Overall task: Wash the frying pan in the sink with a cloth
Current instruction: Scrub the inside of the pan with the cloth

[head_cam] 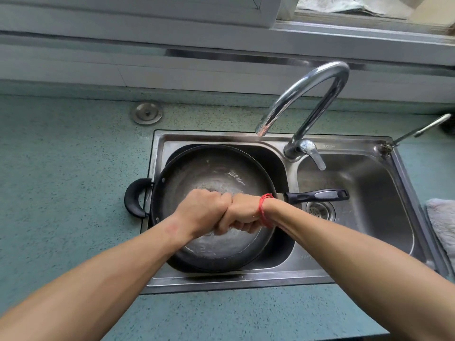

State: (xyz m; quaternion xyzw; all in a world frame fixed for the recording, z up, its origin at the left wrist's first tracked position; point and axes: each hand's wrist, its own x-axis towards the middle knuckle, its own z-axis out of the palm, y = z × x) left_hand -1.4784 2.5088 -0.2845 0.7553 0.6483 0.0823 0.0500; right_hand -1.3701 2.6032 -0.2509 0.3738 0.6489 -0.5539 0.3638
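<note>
The frying pan [209, 173] is shown resting tilted in the left basin of the double sink [221, 279], its long handle [317, 195] laid across the divider. Above it, the left hand [202, 212] and right hand [242, 215] are pressed together as tight fists, clenched on a largely hidden grey cloth [214, 191], judged to be in wringing. Since the pan is held by neither hand, it could be rocked or slid by a knock; drips could be thrown onto the countertop [61, 168].
</note>
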